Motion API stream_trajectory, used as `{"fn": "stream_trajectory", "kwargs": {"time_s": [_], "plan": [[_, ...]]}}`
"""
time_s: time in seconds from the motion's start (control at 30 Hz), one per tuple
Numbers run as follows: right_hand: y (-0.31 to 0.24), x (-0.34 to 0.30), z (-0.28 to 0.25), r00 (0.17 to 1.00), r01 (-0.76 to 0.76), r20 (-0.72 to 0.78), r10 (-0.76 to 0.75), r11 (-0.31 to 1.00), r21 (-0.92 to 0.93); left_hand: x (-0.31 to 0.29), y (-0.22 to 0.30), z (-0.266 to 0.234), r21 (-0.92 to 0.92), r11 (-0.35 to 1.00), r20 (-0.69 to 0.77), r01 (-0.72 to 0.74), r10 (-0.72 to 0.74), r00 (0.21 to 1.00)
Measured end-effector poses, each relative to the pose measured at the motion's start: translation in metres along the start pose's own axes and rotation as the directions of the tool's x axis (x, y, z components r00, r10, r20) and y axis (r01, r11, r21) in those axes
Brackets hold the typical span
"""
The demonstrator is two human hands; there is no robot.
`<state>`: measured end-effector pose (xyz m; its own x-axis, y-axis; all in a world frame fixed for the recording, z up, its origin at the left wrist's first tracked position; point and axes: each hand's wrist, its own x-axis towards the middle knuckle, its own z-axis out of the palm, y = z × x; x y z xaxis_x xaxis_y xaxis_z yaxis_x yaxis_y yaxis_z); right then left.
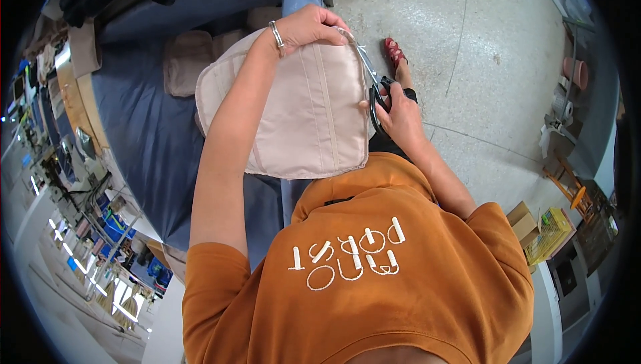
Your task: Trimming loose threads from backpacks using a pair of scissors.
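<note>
A beige sewn fabric piece (287, 110) with rounded corners and stitched seams lies spread over my lap and the blue cloth. My left hand (312, 28) pinches its upper right corner, thumb and fingers closed on the edge; a silver bangle circles that wrist. In my right hand (399, 114) is a pair of scissors (375, 77) with black handles, fingers through the loops. The blades point up along the fabric's right edge, their tips close to my left fingertips. Small pale thread ends show near the tips. Whether the blades touch a thread I cannot tell.
Dark blue cloth (133, 124) covers the surface to the left, with more beige pieces (189, 64) beyond. A foot in a red sandal (394, 50) rests on the grey floor (494, 97). At right are a wooden stool (573, 187) and a cardboard box (523, 224).
</note>
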<state>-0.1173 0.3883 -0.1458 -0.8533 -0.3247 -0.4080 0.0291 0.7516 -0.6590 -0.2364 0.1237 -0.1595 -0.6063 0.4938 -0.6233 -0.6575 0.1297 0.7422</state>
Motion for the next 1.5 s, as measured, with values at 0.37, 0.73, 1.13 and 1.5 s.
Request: {"fn": "stream_trajectory", "kwargs": {"time_s": [0.37,0.73,1.13,1.5], "plan": [[0.007,0.017,-0.014,0.997,0.057,0.051,-0.053,0.994,-0.088,0.001,-0.001,-0.003,0.034,0.999,0.033,-0.014,0.013,0.999],[0.014,0.04,-0.039,0.97,0.237,0.094,-0.224,0.96,-0.152,-0.003,0.0,-0.004,0.044,0.999,-0.021,0.005,-0.004,1.0],[0.011,0.065,-0.068,0.949,0.267,0.243,-0.201,0.921,-0.283,-0.012,0.003,0.0,0.093,0.995,-0.144,-0.037,0.05,0.988],[0.01,0.076,-0.071,0.936,0.314,0.258,-0.238,0.898,-0.31,-0.033,-0.01,0.009,0.31,0.948,-0.448,-0.076,0.216,0.867]]}}
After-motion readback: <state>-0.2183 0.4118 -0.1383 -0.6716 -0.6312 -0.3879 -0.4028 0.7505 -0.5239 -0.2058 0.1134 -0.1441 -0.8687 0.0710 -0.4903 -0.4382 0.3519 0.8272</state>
